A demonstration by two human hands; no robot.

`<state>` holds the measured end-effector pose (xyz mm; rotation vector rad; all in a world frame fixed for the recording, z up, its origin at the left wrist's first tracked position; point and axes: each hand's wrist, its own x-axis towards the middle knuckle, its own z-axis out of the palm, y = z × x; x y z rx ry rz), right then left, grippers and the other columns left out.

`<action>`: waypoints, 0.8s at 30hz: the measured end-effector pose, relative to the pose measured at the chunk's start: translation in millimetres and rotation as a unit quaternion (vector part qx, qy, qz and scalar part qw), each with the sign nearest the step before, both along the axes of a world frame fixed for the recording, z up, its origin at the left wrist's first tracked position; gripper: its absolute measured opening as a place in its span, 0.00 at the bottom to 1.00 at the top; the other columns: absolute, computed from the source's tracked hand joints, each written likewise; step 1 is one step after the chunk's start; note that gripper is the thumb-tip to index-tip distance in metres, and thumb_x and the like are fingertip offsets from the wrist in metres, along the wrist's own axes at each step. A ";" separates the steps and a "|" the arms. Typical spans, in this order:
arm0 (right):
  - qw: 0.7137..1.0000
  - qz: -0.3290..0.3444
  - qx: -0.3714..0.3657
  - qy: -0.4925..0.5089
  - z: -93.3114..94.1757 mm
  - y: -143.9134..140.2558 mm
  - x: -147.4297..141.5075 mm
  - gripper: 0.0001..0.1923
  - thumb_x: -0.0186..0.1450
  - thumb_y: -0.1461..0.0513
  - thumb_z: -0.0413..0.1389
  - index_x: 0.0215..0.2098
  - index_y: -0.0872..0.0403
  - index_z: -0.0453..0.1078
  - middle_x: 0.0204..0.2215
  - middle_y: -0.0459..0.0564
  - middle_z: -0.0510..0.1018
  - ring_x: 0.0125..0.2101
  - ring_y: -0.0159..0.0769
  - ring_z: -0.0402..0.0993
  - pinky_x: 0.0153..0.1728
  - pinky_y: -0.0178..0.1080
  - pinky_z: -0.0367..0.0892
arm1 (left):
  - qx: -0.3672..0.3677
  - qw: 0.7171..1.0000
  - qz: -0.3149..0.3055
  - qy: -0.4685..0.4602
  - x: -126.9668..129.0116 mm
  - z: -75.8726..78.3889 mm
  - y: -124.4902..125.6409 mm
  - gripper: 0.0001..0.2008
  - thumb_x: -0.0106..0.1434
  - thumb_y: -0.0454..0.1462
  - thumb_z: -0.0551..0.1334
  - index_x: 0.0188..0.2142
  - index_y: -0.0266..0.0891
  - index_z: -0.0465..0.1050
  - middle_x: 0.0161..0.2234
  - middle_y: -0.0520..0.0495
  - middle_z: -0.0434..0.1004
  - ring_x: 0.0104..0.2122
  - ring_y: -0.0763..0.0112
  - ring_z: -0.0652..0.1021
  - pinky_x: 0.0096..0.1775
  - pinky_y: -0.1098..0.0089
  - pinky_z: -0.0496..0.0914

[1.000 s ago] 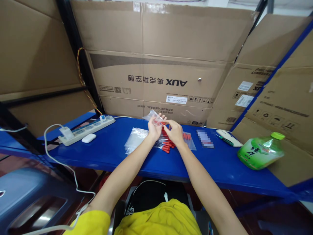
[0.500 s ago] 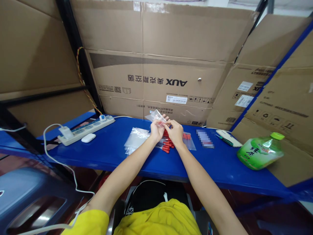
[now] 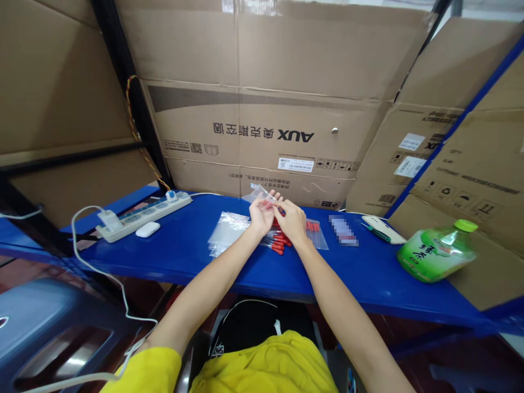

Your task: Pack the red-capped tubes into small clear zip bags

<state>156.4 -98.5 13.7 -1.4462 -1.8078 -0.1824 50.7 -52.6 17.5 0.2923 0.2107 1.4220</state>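
My left hand (image 3: 261, 216) and my right hand (image 3: 291, 220) meet above the blue shelf (image 3: 184, 251), both pinching a small clear plastic bag (image 3: 257, 194) with something red inside it. Under my hands lies a pile of red-capped thin pieces (image 3: 278, 243). A stack of empty clear bags (image 3: 226, 231) lies just left of them, and another clear bag with red pieces (image 3: 315, 231) lies just right.
A white power strip (image 3: 143, 216) with a plugged charger and a white earbud case (image 3: 148, 229) sit at the left. At the right lie a blurred card (image 3: 343, 231), a white device (image 3: 380, 227) and a green bottle (image 3: 438, 252) on its side. Cardboard boxes (image 3: 266, 98) wall the back.
My hands stay together on the small bag, which shifted slightly up and right, then back a little. The view dipped slightly.
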 end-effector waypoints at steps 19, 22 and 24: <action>0.991 -0.019 -0.129 -0.005 -5.2 20.0 57.1 0.12 0.68 0.54 0.60 0.48 0.44 0.80 0.37 0.47 0.85 0.39 0.43 0.80 0.40 0.39 0.68 | -0.039 0.995 0.071 -0.056 -24.8 4.5 21.2 0.17 0.54 0.28 0.56 0.44 0.40 0.67 0.42 0.42 0.81 0.47 0.61 0.83 0.57 0.53 0.73; 0.981 0.003 -0.189 -0.031 -11.1 20.8 57.2 0.13 0.68 0.51 0.61 0.48 0.44 0.80 0.36 0.47 0.85 0.39 0.42 0.81 0.40 0.39 0.68 | -0.036 0.995 0.077 -0.060 -28.1 4.5 23.6 0.17 0.55 0.29 0.56 0.45 0.39 0.68 0.42 0.42 0.81 0.46 0.62 0.83 0.57 0.54 0.74; 0.979 0.011 -0.199 -0.033 -11.4 20.1 56.0 0.14 0.67 0.52 0.62 0.49 0.45 0.79 0.35 0.47 0.85 0.38 0.41 0.81 0.39 0.39 0.68 | -0.035 0.994 0.079 -0.061 -29.5 4.3 24.8 0.17 0.56 0.29 0.56 0.45 0.39 0.68 0.42 0.42 0.81 0.46 0.62 0.83 0.56 0.54 0.74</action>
